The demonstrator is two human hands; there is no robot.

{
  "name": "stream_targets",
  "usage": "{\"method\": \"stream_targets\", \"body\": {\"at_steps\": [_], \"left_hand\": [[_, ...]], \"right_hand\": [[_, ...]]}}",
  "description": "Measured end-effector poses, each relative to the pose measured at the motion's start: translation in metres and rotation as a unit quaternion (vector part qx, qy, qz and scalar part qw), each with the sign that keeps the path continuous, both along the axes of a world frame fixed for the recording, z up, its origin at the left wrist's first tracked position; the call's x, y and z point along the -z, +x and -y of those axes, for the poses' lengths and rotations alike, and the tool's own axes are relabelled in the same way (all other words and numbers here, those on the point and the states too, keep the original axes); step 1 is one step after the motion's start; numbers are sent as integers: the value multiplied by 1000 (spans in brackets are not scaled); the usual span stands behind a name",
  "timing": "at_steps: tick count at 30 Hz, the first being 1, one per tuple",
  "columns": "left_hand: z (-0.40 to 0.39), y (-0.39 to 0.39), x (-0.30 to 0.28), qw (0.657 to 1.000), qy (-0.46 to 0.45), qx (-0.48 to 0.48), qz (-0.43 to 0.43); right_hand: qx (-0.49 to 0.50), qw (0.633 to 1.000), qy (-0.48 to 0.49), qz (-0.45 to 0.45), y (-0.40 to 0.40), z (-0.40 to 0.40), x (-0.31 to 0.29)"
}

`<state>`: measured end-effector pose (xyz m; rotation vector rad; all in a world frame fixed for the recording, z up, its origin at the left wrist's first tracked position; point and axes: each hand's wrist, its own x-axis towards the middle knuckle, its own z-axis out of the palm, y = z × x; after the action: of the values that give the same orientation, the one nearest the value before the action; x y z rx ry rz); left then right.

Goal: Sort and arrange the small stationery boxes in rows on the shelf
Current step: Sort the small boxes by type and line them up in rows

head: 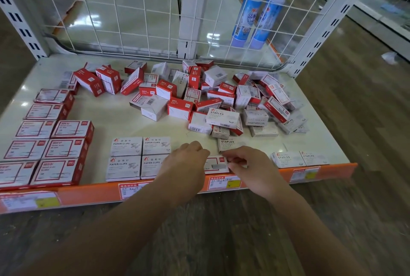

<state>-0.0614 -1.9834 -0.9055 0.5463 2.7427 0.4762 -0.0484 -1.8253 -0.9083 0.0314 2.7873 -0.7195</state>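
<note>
A small red-and-white staples box (216, 164) lies flat at the front edge of the white shelf (115, 118). My left hand (185, 160) and my right hand (246, 165) both hold it, fingers curled at its left and right ends. Left of it, white paper clip boxes (139, 157) sit in two neat rows. Red-and-white boxes (46, 145) stand in rows at the far left. Two white staples boxes (299, 158) sit side by side at the front right. A jumbled pile of mixed boxes (210, 96) fills the back and right of the shelf.
A white wire grid (124, 9) closes the back of the shelf. Two blue bottles with red caps (257, 12) stand behind it. An orange price strip (177, 185) with labels runs along the front edge. Wooden floor lies below and to the right.
</note>
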Motion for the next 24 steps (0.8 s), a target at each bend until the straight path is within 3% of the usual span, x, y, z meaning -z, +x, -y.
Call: {"method": "stream_targets", "body": {"at_steps": [18,24], "left_hand": [[1,-3,-3,1000,-10,4,4],[1,-4,-6,1000,-23,12,-6]], "right_hand": [[17,999,-23,-15,1,7,-1],[124,988,-31,-89,-10,1,-4]]}}
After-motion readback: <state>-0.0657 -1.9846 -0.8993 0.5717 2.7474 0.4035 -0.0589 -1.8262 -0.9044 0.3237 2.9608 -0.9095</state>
